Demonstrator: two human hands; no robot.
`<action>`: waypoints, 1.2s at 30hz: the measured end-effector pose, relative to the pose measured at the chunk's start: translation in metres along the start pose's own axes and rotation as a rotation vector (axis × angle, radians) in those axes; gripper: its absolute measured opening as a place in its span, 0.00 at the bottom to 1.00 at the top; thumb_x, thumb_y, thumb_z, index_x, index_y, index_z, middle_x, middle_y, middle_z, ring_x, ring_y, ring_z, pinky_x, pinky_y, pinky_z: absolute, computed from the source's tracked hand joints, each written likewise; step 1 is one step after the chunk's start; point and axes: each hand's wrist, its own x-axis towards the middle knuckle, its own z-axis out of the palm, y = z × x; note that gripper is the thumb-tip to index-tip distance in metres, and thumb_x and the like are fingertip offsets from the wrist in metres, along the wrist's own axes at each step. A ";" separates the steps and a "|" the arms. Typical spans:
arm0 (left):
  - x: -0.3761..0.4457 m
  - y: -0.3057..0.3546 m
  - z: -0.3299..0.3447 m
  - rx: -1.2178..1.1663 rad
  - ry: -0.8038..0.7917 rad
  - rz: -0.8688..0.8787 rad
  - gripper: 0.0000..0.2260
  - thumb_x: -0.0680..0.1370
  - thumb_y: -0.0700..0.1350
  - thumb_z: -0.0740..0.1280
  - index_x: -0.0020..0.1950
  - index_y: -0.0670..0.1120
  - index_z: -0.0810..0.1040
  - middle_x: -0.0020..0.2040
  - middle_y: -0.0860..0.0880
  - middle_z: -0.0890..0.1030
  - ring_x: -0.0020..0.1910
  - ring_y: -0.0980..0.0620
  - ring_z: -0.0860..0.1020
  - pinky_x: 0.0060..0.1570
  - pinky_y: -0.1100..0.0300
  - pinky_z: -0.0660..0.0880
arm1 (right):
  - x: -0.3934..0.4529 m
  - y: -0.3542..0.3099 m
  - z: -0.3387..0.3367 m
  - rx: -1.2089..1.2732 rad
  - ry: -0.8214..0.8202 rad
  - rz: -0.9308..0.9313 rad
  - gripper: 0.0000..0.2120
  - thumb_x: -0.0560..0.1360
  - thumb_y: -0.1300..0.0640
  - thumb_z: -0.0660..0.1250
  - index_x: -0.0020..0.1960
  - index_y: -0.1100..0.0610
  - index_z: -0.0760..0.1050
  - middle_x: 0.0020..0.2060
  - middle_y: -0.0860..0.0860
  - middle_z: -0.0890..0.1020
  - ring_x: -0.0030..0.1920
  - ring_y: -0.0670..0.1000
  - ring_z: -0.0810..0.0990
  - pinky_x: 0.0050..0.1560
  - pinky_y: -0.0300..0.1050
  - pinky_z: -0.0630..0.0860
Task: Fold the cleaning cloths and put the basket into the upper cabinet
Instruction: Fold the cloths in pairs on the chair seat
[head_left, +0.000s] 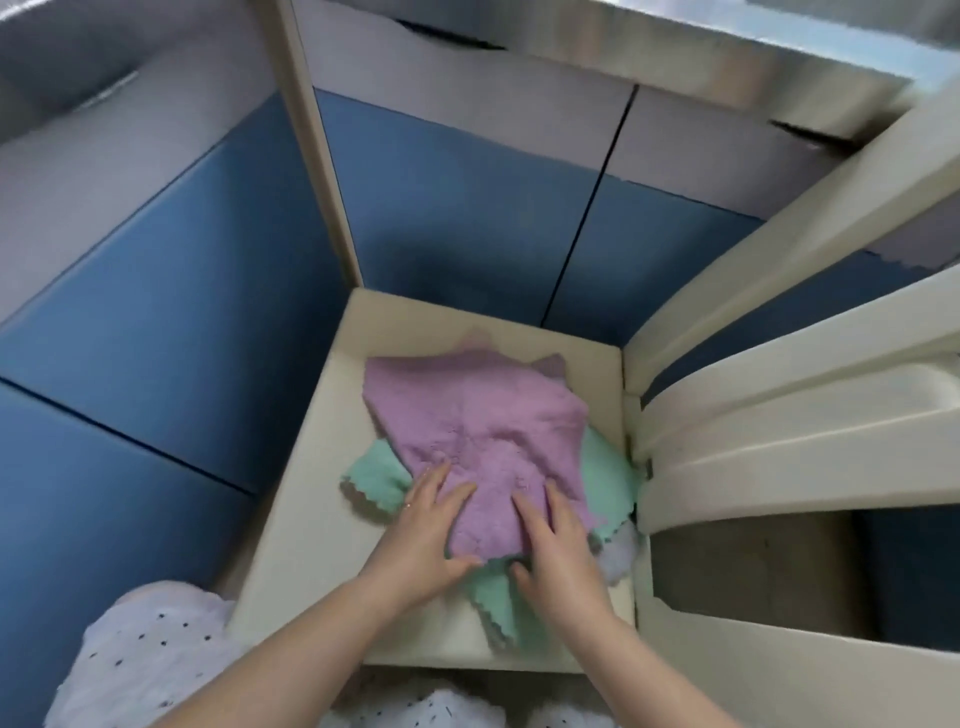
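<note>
Both hands lie flat with fingers spread on a purple cloth (478, 431), the left hand (423, 525) at its near left edge and the right hand (556, 545) at its near right. The purple cloth is spread over green cloths (374, 480) on a cream surface (311, 525); a pale cloth (621, 553) seems to peek out at the right, though it is blurred.

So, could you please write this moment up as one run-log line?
stage: folding | left hand: flat on purple cloth | right hand: flat on same cloth | green cloth: underneath | surface: cream table
</note>
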 end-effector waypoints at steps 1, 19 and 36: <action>0.008 -0.004 0.005 -0.002 0.030 0.026 0.38 0.72 0.57 0.70 0.76 0.54 0.54 0.77 0.52 0.41 0.76 0.52 0.40 0.70 0.62 0.41 | 0.007 0.002 0.002 -0.021 0.049 -0.009 0.37 0.74 0.53 0.65 0.76 0.46 0.49 0.76 0.55 0.45 0.76 0.55 0.50 0.69 0.47 0.61; 0.069 0.006 -0.037 -0.093 0.636 0.213 0.16 0.70 0.49 0.57 0.48 0.47 0.81 0.51 0.52 0.80 0.53 0.48 0.76 0.50 0.57 0.72 | 0.072 -0.010 -0.088 -0.088 0.640 -0.285 0.08 0.75 0.58 0.63 0.51 0.53 0.80 0.46 0.49 0.83 0.47 0.54 0.81 0.42 0.50 0.75; -0.001 0.017 -0.262 0.115 1.033 0.181 0.08 0.76 0.43 0.64 0.48 0.52 0.81 0.47 0.50 0.83 0.47 0.46 0.78 0.38 0.57 0.69 | 0.043 -0.096 -0.278 -0.592 0.946 -0.459 0.08 0.77 0.56 0.61 0.45 0.52 0.79 0.44 0.50 0.82 0.46 0.55 0.79 0.42 0.42 0.65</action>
